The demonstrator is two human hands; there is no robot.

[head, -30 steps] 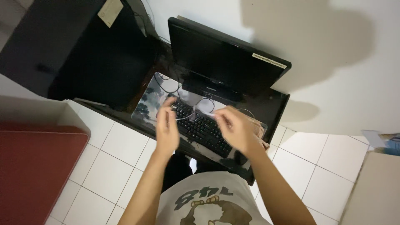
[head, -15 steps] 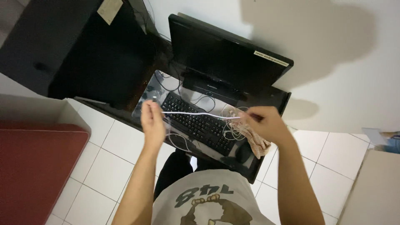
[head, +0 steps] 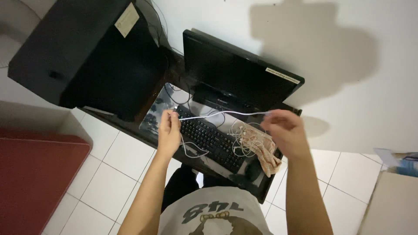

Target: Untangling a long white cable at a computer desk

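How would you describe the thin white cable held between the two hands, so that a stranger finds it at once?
Start at the black monitor and drop to the black keyboard before it. Above the keys, a thin white cable stretches from the left hand to the right hand. Unlike the tangled white wires beside the keyboard, it runs nearly straight.

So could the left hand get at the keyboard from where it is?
Probably yes: the left hand hovers at the keyboard near its left end with nothing between, though its fingers pinch the white cable.
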